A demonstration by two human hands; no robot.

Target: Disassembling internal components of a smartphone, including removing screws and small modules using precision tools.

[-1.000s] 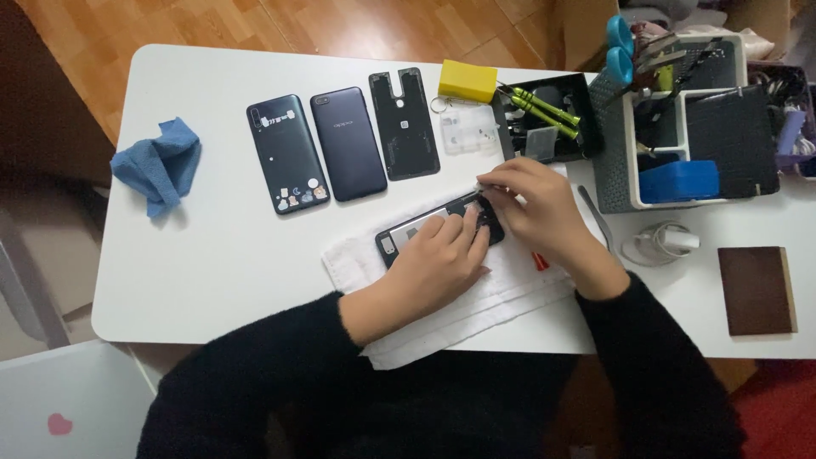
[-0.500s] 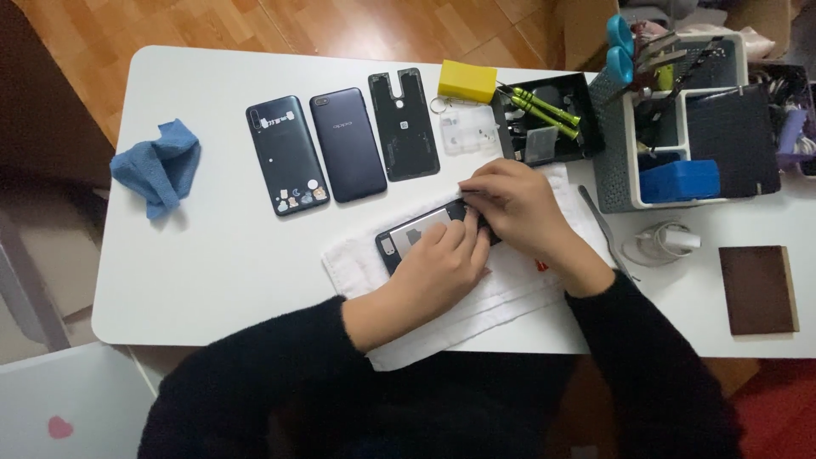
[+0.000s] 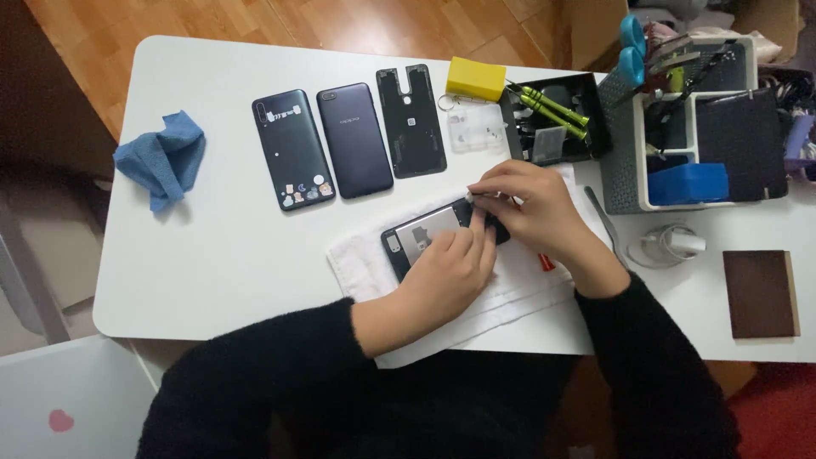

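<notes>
A small clear plastic packet (image 3: 478,134) lay on the white table (image 3: 212,246), just below a yellow box (image 3: 476,78). Left of it, a dark phone case (image 3: 292,149) carried small pale stickers. No lit screens showed.

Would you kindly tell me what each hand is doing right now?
Left hand: fingers pressed flat on the opened phone, holding it down.
Right hand: fingers pinched at the phone's top end; contents cannot be told.
</notes>
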